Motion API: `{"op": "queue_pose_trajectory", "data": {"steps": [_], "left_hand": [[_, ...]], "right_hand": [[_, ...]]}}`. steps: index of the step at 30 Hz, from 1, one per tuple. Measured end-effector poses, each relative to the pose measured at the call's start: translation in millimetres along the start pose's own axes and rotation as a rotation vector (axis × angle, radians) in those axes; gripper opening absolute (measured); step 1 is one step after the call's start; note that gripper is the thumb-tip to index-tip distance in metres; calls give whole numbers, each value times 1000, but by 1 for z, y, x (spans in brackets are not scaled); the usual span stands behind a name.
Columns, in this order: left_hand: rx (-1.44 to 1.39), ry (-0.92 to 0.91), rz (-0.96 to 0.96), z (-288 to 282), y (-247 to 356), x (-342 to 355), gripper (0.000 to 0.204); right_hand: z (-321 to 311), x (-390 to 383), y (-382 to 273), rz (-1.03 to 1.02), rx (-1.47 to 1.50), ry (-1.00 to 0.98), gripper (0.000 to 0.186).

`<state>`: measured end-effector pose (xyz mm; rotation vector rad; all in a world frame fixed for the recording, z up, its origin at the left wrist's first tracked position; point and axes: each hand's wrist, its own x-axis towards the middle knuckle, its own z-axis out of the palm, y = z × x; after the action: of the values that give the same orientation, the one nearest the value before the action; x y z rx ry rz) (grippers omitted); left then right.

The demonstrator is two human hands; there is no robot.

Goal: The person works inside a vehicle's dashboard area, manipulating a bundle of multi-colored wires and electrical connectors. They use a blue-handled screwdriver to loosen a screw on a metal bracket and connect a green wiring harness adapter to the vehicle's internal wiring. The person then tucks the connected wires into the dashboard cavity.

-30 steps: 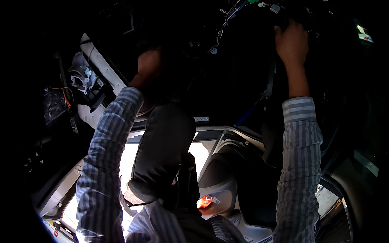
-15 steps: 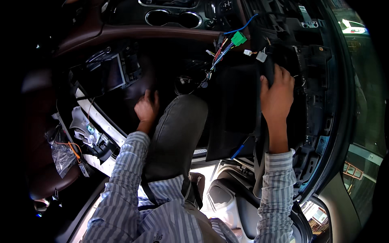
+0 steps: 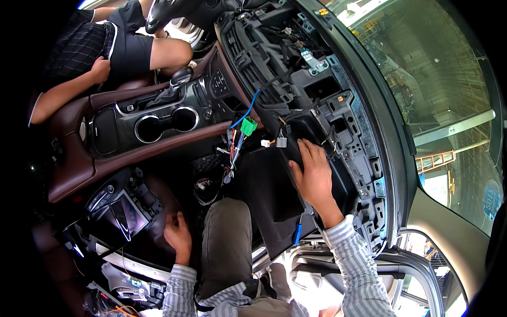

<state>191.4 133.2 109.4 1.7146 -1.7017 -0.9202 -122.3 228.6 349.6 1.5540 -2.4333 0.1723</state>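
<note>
My right hand [image 3: 315, 174] lies open, fingers stretched, on the upper edge of the dark glove box [image 3: 274, 174] in the stripped dashboard [image 3: 348, 132]. Just left of its fingertips are a grey plug [image 3: 281, 141] and a small white plug [image 3: 265, 143] on short wires. My left hand [image 3: 178, 238] rests on the brown seat [image 3: 161, 203], its fingers loosely bent and nothing visible in them. Close by on the seat is a removed screen unit [image 3: 124, 208]. Between my hands, a wire bundle [image 3: 232, 150] with a green connector [image 3: 249, 126] hangs beside the console.
A centre console [image 3: 158, 124] with cup holders and a gear lever [image 3: 181, 78] runs along the left. Another person [image 3: 127, 45] sits beyond it. A blue-handled tool [image 3: 298, 233] stands at the glove box edge. Loose trim parts [image 3: 132, 282] and wires lie lower left.
My view has swung and brightened, bringing the other person and more of the dashboard into sight. My right hand stays at the glove box edge, my left hand on the seat.
</note>
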Motion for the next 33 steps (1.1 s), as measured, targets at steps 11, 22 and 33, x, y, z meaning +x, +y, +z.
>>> {"op": "queue_pose_trajectory", "data": {"steps": [11,22,33], "left_hand": [[-257,-147,-131,-9,-9,12,29],[-413,-225,-274,-9,-23,40,38],[-518,-396,-537,-15,-22,47,42]], "right_hand": [[2,-11,4,-50,70,33,54],[-143,102,32,-56,645,190,22],[-75,182,110,-202,98,318,21]]}}
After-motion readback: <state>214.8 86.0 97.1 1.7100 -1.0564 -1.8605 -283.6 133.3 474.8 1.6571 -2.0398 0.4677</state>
